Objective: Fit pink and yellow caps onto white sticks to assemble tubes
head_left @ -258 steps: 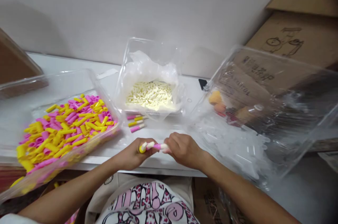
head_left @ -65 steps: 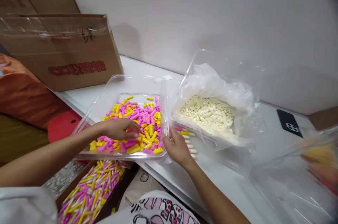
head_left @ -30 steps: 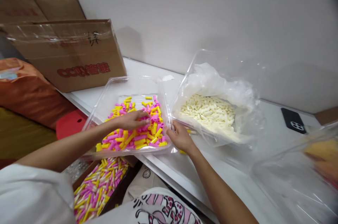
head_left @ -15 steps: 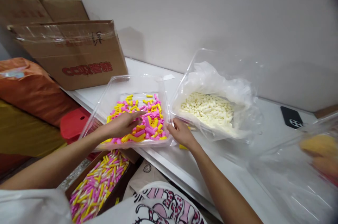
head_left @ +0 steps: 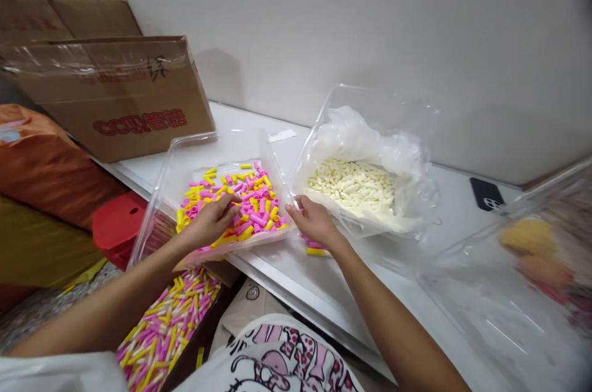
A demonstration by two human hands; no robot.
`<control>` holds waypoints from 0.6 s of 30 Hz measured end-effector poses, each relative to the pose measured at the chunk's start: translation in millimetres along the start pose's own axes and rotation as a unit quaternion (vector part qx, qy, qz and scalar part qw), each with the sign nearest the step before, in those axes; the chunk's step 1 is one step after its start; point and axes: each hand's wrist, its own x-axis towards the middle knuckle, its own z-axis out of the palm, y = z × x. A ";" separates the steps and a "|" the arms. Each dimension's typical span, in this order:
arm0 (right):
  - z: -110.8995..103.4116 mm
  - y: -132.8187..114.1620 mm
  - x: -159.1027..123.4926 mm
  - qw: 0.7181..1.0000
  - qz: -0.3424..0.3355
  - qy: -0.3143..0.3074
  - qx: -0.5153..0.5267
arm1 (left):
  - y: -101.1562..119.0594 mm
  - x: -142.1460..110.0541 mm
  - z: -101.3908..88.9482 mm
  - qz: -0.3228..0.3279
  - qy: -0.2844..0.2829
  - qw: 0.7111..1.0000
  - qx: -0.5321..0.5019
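My left hand [head_left: 213,219] is over short pink and yellow plastic tubes [head_left: 259,204], in a clear plastic tray [head_left: 160,195]. Its fingers are apart and slightly bent, touching the pile. No tube is plainly held. My right hand [head_left: 314,219] pinches the tray's right rim between thumb and fingers. Beside that hand a few pink and yellow pieces [head_left: 315,250] lie on the white table [head_left: 287,281]. To the right, a second clear tray [head_left: 319,118], lined with a plastic bag, holds many small cream-white sticks [head_left: 354,185].
Under the table edge, a box holds pink and yellow tubes with white ends [head_left: 171,324]. A cardboard carton [head_left: 139,96] stands behind left, near a red stool [head_left: 118,219]. A black phone [head_left: 486,193] and a clear container [head_left: 462,244] are at right.
Earlier, both hands held pink and yellow pieces with white ends before me. The view has since turned left. My left hand has shifted about over the tubes; my right hand stays at the rim.
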 end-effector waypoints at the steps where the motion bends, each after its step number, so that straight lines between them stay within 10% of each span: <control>1: -1.0 -0.8 -9.6 0.999 -0.021 0.035 -0.023 | 3.5 -0.4 0.3 -0.007 0.011 0.999 -0.040; 5: -6.5 -1.2 -70.7 0.986 -0.111 0.118 -0.036 | 29.4 -6.1 0.2 -0.015 0.028 0.968 -0.247; 10: -43.7 21.2 -119.1 0.987 -0.089 0.128 -0.025 | 66.1 -18.9 28.8 -0.030 -0.082 0.884 -0.458; 14: -91.0 56.8 -85.9 0.979 0.059 0.168 -0.095 | 80.0 -29.9 87.9 -0.119 -0.187 0.800 -0.558; 18: -104.1 90.4 -21.7 0.959 0.160 0.027 -0.232 | 86.5 -39.6 139.5 -0.205 -0.240 0.738 -0.597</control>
